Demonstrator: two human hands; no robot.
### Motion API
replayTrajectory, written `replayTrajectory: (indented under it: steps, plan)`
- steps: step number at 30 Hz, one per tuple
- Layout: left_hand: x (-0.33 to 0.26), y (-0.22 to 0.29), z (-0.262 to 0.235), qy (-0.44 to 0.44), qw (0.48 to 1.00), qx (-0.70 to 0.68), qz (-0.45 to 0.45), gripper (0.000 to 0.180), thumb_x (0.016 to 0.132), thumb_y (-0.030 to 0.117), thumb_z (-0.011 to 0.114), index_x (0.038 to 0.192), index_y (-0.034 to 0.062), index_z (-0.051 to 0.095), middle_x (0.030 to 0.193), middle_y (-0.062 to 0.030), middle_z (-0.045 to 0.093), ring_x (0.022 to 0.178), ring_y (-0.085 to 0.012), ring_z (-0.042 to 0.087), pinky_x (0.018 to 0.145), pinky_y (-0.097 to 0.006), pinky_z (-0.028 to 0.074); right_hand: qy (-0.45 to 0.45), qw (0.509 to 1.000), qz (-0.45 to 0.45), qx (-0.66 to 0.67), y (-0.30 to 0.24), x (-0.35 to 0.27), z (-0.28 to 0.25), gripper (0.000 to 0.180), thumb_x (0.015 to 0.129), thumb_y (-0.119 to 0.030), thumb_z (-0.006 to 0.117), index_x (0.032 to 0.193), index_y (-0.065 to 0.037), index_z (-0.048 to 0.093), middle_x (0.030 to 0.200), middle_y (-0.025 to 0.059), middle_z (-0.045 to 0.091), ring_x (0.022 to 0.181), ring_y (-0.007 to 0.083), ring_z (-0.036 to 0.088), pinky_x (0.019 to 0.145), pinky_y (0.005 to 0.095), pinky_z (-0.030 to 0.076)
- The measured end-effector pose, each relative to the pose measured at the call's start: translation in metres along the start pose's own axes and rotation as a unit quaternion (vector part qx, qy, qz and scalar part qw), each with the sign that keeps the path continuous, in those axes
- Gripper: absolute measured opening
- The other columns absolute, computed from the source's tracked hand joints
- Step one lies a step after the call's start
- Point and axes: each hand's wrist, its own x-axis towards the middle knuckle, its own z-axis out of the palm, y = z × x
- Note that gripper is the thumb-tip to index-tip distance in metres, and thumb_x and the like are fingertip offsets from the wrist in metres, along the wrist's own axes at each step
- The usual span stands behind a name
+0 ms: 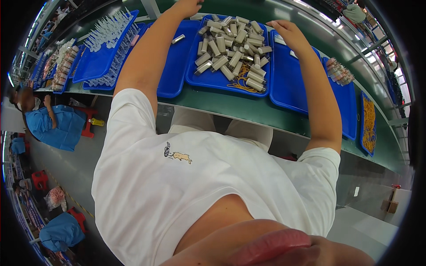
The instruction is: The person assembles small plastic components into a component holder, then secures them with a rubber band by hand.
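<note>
At the upper left of the frame a blue tray (95,64) is tilted up, with rows of clear, pointed plastic pieces (108,27) standing on it, and further left small bundles lie on more trays along the green bench (248,113). The left hand (186,6) reaches to the top edge of the frame, beyond a flat blue tray (175,66) that carries a single small grey tube (178,39); its fingers are partly cut off by the edge, so I cannot tell whether it is spread or closed, or whether it holds anything. In the upper middle sits the tray (208,79) heaped with short grey-and-white tubes (233,44), with a tangle of yellow rubber bands (242,79) at its near side. The right hand (284,29) hovers just right of that heap, over the rim of the next blue tray (288,88), fingers loosely curled and nothing visibly in them. At the right lie bundled tubes (339,71) and a narrow tray of yellow bands (368,124). By my reading the work in hand is gathering loose tubes for banding, at the picking stage: the next move would call for the right hand to drop onto the heap and close on a few tubes lying parallel, with a band close by.
</note>
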Motion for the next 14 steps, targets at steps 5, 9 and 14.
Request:
replayTrajectory:
  steps: [5,9,14]
  plan:
    - [-0.015,-0.052,0.025,-0.108,0.989,0.096,-0.018,0.035,0.080,0.024,0.065,0.112,0.0105,0.069,0.107,-0.0188,0.067,0.098,-0.0355,0.064,0.087,-0.042,0.050,-0.093,0.994,-0.033,-0.048,-0.040,-0.061,0.007,0.035,0.088,-0.029,0.067,0.113,-0.006,0.067,0.102,0.0074,0.067,0.089,0.0178,0.057,0.081,0.0314,0.048]
    - [-0.007,-0.044,0.017,-0.129,0.988,0.077,0.025,0.026,0.076,0.021,0.069,0.099,0.0096,0.074,0.093,-0.0174,0.070,0.087,-0.0337,0.067,0.079,-0.040,0.053,-0.068,0.987,-0.106,-0.100,-0.057,-0.108,0.020,0.028,0.079,-0.022,0.075,0.099,-0.004,0.065,0.097,0.0107,0.061,0.092,0.0266,0.059,0.081,0.0330,0.048]
    - [0.009,-0.046,0.025,-0.137,0.980,0.135,0.045,0.029,0.070,0.021,0.071,0.095,0.0067,0.075,0.090,-0.0193,0.069,0.083,-0.0337,0.068,0.078,-0.042,0.053,-0.072,0.956,-0.093,-0.269,-0.086,-0.131,0.027,0.035,0.072,-0.027,0.080,0.096,-0.005,0.067,0.097,0.0096,0.057,0.098,0.0284,0.055,0.086,0.0385,0.046]
